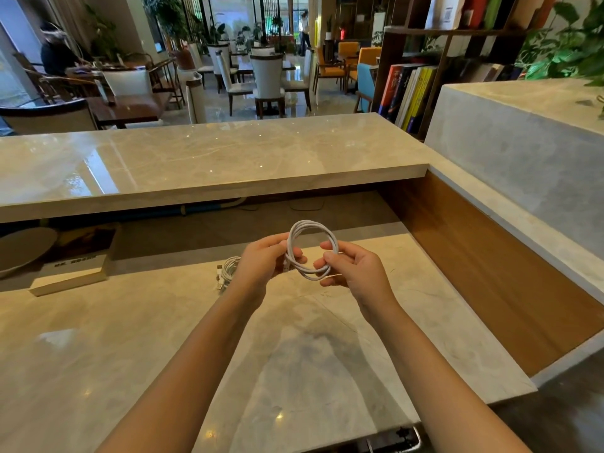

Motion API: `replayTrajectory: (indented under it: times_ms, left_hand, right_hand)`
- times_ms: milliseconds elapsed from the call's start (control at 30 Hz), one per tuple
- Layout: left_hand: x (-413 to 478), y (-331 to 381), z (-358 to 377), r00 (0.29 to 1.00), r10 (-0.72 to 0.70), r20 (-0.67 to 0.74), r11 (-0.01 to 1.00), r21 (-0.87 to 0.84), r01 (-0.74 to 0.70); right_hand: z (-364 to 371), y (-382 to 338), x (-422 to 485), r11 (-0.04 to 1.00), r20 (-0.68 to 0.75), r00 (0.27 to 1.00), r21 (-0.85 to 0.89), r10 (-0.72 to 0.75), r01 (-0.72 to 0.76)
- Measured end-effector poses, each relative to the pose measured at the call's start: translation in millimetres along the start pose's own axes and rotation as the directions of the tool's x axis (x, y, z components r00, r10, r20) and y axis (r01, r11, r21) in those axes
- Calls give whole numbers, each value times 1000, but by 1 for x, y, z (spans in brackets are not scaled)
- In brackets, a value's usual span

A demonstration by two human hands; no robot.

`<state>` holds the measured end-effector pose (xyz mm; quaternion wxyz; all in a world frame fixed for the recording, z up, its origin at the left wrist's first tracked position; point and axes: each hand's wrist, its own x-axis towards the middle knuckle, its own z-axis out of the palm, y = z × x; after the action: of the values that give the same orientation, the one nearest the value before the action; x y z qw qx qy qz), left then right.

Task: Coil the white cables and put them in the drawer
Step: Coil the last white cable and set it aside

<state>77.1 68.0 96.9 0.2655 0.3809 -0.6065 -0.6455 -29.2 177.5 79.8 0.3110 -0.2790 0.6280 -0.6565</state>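
A white cable point(313, 227) wound into a round coil of several loops hangs in the air above the marble desk point(163, 338). My left hand point(261, 261) pinches the coil's left side. My right hand point(351, 268) holds its right side with curled fingers. A second white cable point(226, 273) lies bunched on the desk just left of my left hand, its plugs showing. At the bottom edge a drawer point(397, 439) with a metal handle is partly seen below the desk front.
A book point(73, 276) lies at the desk's left, with a round grey plate point(23, 250) beside it. A raised marble counter point(212, 158) spans the back. A wooden side panel point(490, 273) closes the right side. Thin dark wires run under the counter.
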Motion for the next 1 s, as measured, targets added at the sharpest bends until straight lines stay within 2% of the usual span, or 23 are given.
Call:
replayTrajectory:
  times_ms: [67,233,367,467,633,733,867,1000]
  left_hand:
    - [-1,1,0,999,-44,27,998,-45,45]
    - [-5,2,10,1000,-20,-8,999,38,20]
    - [-11,-2,13,977,212,-34,944,267,-195]
    - [-13,-3,11,968,248,-40,946,227,-233]
    - [-19,-2,12,980,188,67,973,121,-195]
    - [-22,-2,11,977,202,70,978,30,-204]
    - [-22,-4,9,970,242,-10,966,98,-240]
    - [-22,-4,7,956,291,25,945,150,-292]
  right_hand:
    - [0,1,3,999,-37,999,-44,11,-12]
    - [2,3,7,968,-83,993,-244,-86,64]
    - [1,2,7,923,-68,987,-368,-145,110]
    - [-1,-2,6,870,-39,968,-449,-248,205]
    - [-2,-17,7,856,20,931,-387,-364,343]
    - [-5,-21,9,856,32,933,-388,-358,342]
    - [-7,-21,8,877,105,959,-389,-263,283]
    - [-12,-28,8,885,211,953,-369,-219,285]
